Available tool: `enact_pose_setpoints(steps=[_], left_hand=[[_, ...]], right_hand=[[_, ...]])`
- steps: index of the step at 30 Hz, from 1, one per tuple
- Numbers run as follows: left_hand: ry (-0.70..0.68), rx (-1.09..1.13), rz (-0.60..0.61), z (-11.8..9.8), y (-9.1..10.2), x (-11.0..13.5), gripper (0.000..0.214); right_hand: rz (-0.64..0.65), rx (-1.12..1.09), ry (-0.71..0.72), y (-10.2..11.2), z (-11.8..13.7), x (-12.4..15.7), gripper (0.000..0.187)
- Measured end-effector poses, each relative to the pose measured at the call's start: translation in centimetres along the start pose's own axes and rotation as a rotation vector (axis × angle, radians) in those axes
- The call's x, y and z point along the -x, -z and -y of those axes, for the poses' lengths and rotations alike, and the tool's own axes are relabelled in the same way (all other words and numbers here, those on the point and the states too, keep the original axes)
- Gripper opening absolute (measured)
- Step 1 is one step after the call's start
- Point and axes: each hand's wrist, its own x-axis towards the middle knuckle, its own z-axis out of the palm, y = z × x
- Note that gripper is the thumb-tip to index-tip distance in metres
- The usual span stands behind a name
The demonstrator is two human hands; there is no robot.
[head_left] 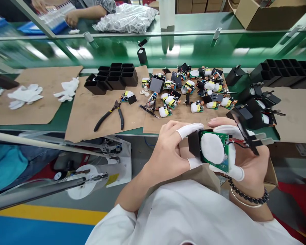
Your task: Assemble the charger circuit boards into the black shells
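My left hand (168, 149), with white finger cots on thumb and forefinger, is closed on a black plastic case (194, 144). Partly inside that case sits a green circuit board (223, 158) bearing a round white pad (212, 148). My right hand (255, 160), also in finger cots, grips the board's far end. A black end plate with metal plug prongs (262, 138) hangs by a wire from the board, above my right palm. Both hands are in front of the bench edge, over my lap. Some of my right fingers are hidden behind the board.
Loose circuit boards (169, 100) cover the brown paper ahead. Black-handled pliers (109, 115) and tweezers (149, 111) lie left of them. Empty black cases (114, 76) stand in rows; assembled ones (252, 109) are at right. White gloves (25, 95) lie far left. A co-worker's hand (71, 17) shows across the bench.
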Motion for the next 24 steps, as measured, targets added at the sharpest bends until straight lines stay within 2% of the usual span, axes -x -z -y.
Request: enact_pose_setpoints(steps=[8, 11, 19, 24], left_hand=[[-0.001, -0.048, 0.014, -0.1, 0.1, -0.1, 0.054], [-0.012, -0.052, 0.011, -0.1, 0.1, -0.1, 0.053], [-0.004, -0.014, 0.036, 0.5, 0.1, -0.2, 0.05], [-0.029, -0.011, 0.0, 1.0, 0.0, -0.1, 0.046]], right_hand=[[0.059, -0.043, -0.019, 0.4, -0.1, 0.0, 0.059], [0.043, -0.035, -0.035, 0.3, -0.1, 0.2, 0.062], [0.019, 0.051, -0.025, 0.2, 0.5, 0.4, 0.058], [0.027, 0.118, 0.058, 0.2, 0.8, 0.4, 0.049]])
